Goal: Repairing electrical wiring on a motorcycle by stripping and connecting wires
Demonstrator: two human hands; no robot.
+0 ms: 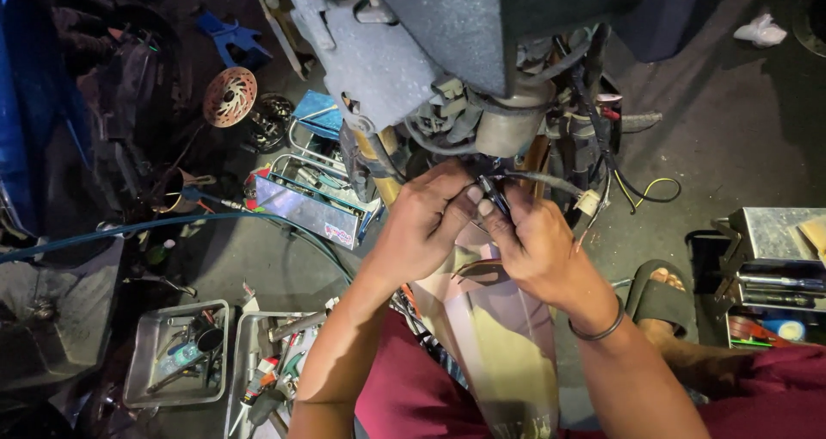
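Note:
My left hand (424, 222) and my right hand (535, 243) meet under the front of a stripped motor scooter (430, 43). Both pinch a small black wire connector (493, 194) between thumb and fingers. From it a black cable (551, 181) runs right to a white plug (588, 202) that hangs among the wiring bundle (594, 120). A dark band sits on my right wrist (600, 329). A pale scooter panel (499, 336) lies below my hands, over my lap.
An open metal toolbox (314, 202) stands on the floor at left, with a brake disc (230, 96) behind it. Two metal trays (176, 353) of tools lie at lower left. A blue hose (155, 224) crosses the floor. Another tool case (774, 275) stands at right, by my sandalled foot (662, 297).

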